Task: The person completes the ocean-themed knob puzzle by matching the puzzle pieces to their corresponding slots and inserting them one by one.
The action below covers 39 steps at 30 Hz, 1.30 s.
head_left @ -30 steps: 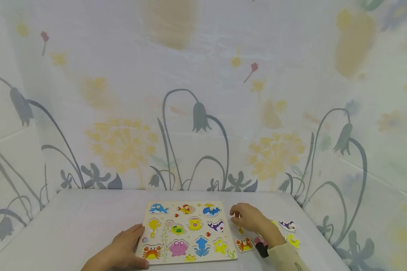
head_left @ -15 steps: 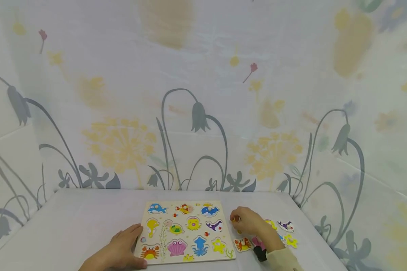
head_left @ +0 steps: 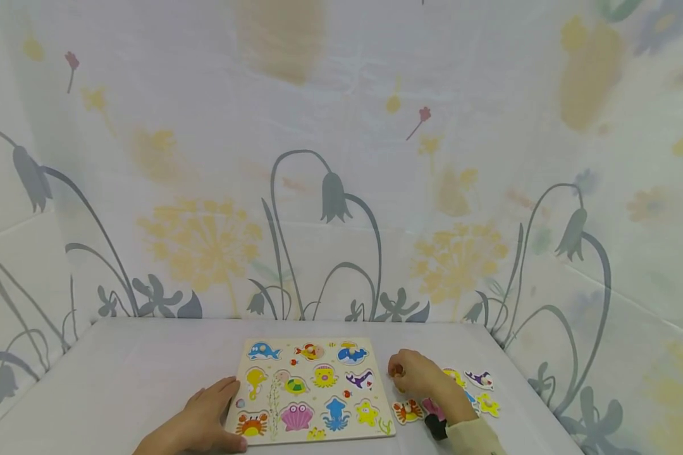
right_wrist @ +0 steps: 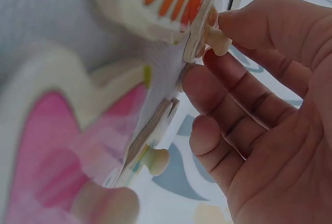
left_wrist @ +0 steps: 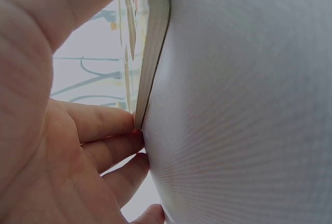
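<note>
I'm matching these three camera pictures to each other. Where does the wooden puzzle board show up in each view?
Head: the puzzle board lies low at centre on the table.
Left wrist: only its side edge shows, running down from the top to the left hand.
Right wrist: cannot tell; blurred loose pieces fill the frame.
Shared landmark: the left hand at the board's near left corner.

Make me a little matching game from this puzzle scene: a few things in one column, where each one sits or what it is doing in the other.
Things:
1. wooden sea-animal puzzle board
2. left hand
3. right hand
4. loose orange crab puzzle piece

Places or states:
A. lying on the table just right of the board's near corner
B. pinching the peg of a small piece
C. flat on the white table, between the two hands
D. resting against the board's near left edge

Pairs: 1-C, 2-D, 3-B, 4-A
</note>
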Each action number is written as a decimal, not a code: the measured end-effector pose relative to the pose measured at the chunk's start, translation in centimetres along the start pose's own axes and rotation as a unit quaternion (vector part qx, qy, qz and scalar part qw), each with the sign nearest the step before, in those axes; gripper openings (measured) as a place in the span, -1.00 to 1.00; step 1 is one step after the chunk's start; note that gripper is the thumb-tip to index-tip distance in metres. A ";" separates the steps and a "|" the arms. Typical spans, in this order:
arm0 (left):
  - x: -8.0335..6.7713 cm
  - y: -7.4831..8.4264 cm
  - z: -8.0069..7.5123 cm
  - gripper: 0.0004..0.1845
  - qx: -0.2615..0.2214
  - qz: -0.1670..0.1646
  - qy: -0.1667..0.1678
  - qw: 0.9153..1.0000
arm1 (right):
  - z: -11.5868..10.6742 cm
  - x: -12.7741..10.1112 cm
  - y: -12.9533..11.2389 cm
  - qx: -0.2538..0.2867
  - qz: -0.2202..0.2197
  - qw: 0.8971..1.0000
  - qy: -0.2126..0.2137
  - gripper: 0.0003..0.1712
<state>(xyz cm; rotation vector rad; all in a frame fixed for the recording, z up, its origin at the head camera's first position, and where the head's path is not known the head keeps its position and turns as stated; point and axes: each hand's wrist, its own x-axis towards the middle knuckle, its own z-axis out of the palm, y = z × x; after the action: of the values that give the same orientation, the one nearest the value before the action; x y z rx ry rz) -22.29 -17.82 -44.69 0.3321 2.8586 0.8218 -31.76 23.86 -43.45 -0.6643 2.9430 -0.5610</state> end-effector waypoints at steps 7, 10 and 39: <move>-0.1 -0.2 0.1 0.15 -0.002 0.005 0.002 1.000 | 0.1 -0.2 0.1 -0.012 -0.008 1.000 0.005 -0.86; -0.1 -0.2 0.0 0.15 -0.001 0.007 0.002 1.000 | 0.2 -0.1 0.1 -0.015 -0.011 1.000 0.009 -0.86; -0.4 0.2 -0.2 0.14 0.003 0.003 0.001 1.000 | 0.6 1.1 -4.3 -0.053 -0.126 0.990 0.043 -0.94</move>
<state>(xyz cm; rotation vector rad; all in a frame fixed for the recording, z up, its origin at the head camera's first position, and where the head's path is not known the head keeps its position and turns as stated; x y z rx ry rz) -21.93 -17.88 -44.39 0.3411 2.8632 0.8151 -30.93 19.53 -42.43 -1.0592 3.0057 -0.4644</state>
